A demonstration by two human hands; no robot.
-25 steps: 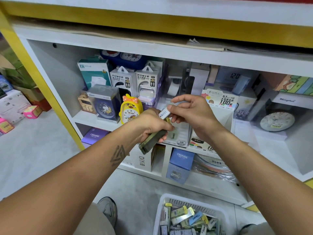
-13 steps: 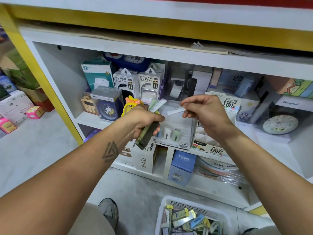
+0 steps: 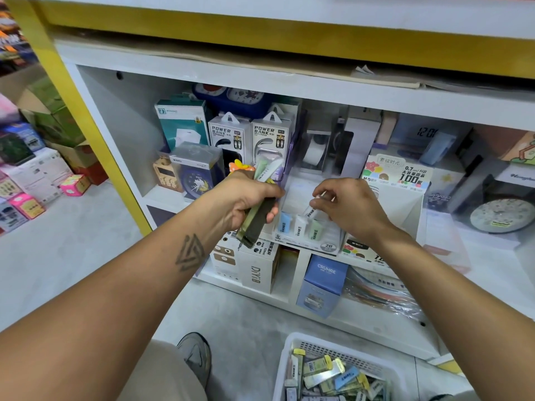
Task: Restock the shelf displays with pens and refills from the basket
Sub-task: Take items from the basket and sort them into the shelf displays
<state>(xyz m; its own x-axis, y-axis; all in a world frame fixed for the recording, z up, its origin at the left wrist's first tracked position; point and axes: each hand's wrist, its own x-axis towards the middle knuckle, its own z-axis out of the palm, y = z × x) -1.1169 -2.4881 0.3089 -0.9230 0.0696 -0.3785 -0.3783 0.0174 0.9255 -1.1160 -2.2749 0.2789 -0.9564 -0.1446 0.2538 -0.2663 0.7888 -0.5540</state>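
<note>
Left hand (image 3: 249,202) gripping refill packs (image 3: 256,218), right hand (image 3: 344,206) pinching one refill (image 3: 310,211)

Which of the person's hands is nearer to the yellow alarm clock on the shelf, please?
Left. The left hand, gripping a bundle of refill packs, sits right in front of the yellow alarm clock; the right hand is farther right, over the clear display tray.
</note>
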